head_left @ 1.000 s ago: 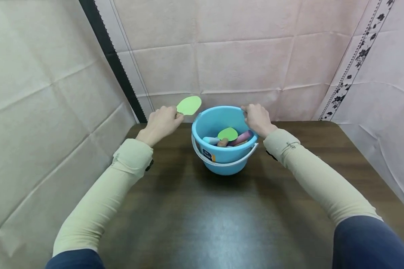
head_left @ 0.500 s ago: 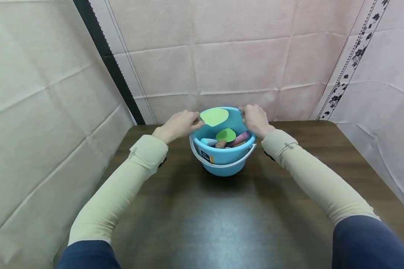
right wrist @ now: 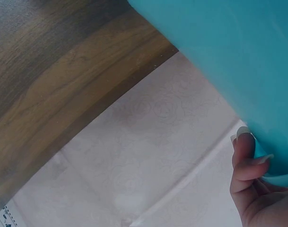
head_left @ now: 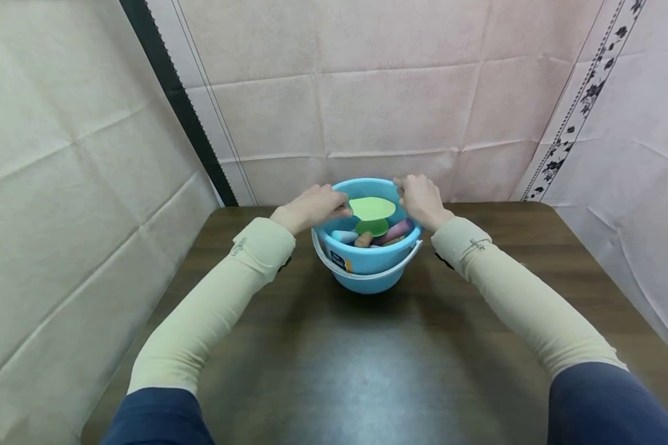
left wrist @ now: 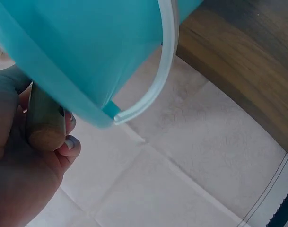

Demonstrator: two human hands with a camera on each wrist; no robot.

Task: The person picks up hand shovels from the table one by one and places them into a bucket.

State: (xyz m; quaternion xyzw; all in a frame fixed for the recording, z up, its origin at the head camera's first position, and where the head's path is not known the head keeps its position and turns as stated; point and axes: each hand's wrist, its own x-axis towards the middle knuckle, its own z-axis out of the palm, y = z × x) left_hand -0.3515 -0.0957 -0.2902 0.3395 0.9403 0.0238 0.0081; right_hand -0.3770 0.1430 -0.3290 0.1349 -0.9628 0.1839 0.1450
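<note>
A light blue bucket [head_left: 381, 261] stands near the table's far edge, its pale handle [left wrist: 160, 80] hanging down along the side. My left hand [head_left: 318, 206] grips the wooden handle [left wrist: 47, 125] of a spatula-like utensil, whose flat light green head [head_left: 373, 207] is over the bucket's opening. On the far right, my right hand [head_left: 422, 201] holds the bucket's rim, fingertips against the outer wall [right wrist: 238, 61]. Inside lie a second green head [head_left: 372, 227], a purple piece [head_left: 396, 230], a light blue piece [head_left: 344, 237] and a brown rounded end [head_left: 363, 240]. Their lower parts are hidden.
The dark wooden table [head_left: 362, 371] extends from the bucket towards me. Pale creased sheets hang behind [head_left: 389, 111] and on the left [head_left: 89, 185] and right [head_left: 634, 167] of it.
My left hand has moved right, carrying the green-headed utensil from beside the bucket to over its opening, with the head now lower. My right hand stays on the rim.
</note>
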